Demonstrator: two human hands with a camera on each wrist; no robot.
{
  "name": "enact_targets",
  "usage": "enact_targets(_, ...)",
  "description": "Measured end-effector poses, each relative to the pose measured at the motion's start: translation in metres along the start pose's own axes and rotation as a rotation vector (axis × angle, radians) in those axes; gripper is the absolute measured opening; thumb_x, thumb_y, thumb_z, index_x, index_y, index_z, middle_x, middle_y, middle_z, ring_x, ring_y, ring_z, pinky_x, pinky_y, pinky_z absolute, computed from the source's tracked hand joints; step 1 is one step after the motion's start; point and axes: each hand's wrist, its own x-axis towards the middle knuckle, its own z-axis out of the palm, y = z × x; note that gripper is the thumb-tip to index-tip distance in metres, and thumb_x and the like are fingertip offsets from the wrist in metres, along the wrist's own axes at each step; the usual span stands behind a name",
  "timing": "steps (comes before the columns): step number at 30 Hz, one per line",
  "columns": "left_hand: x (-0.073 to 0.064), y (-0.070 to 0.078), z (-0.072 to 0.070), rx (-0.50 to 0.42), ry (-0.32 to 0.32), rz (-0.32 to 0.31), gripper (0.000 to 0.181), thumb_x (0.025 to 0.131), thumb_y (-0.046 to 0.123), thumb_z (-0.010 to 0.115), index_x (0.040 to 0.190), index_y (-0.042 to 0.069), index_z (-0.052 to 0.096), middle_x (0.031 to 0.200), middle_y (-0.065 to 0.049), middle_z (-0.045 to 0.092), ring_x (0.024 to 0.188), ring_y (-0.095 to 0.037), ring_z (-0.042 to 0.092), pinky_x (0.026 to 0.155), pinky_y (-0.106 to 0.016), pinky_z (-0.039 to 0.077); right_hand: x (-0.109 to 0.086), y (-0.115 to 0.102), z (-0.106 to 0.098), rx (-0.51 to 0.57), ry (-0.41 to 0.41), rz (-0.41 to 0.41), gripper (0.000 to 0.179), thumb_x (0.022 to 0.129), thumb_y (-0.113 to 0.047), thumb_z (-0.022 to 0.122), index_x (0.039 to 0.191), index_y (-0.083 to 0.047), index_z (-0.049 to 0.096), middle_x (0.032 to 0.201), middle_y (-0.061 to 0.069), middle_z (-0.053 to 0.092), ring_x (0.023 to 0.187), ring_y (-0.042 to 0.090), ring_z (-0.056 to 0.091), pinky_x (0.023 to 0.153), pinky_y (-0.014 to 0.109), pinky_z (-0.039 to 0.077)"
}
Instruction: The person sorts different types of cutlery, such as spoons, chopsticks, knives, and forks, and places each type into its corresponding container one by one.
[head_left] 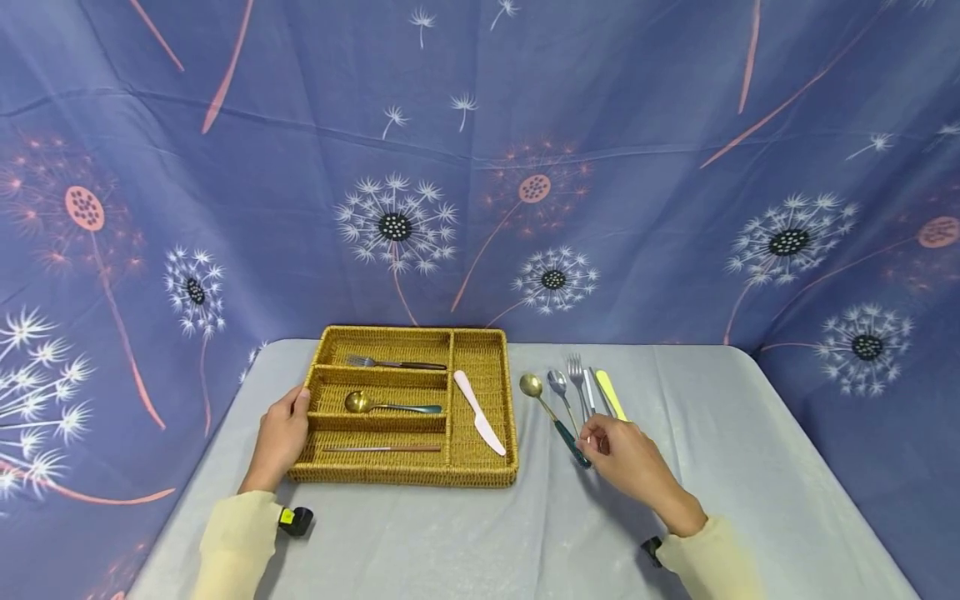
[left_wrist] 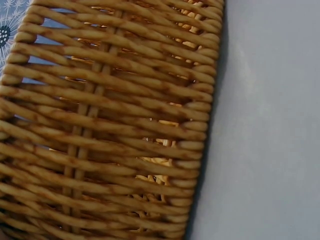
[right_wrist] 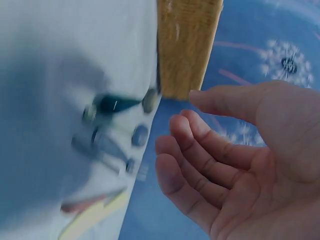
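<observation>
My left hand [head_left: 279,437] holds the left side of a wicker cutlery tray [head_left: 478,478]; its wall [left_wrist: 110,120] fills much of the left wrist view. My right hand [head_left: 628,461] hovers over the handle ends of loose cutlery, fingers loosely bent and nothing between them. Beneath and beside it lie a gold spoon [head_left: 531,385] with a green handle, a silver spoon [head_left: 557,382], a silver fork [head_left: 576,372], slim silver pieces [head_left: 588,390] and a yellow-handled piece [head_left: 611,393]. The right hand partly hides their lower ends.
Inside the tray, separate compartments hold a dark-handled fork [head_left: 397,364], a gold spoon [head_left: 393,406] with a green handle, a thin brown-and-silver stick [head_left: 382,449] and a pink knife [head_left: 480,414]. A dandelion-patterned cloth [head_left: 637,167] hangs behind the grey-covered table [head_left: 420,550].
</observation>
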Motion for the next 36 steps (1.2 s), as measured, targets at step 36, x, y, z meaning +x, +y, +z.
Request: enact_targets(36,0.002,0.0,0.001,0.01,0.011,-0.003,0.067,0.119,0.044,0.025,0.167,-0.002,0.032,0.166,-0.032,0.035,0.156,-0.053,0.028,0.129,-0.066,0.024,0.031,0.068,-0.035,-0.154,-0.043,0.217,0.018,0.096,-0.016,0.075,0.101,0.0,0.071,0.09,0.012,0.072,0.07,0.022,0.064,0.053,0.039,0.051)
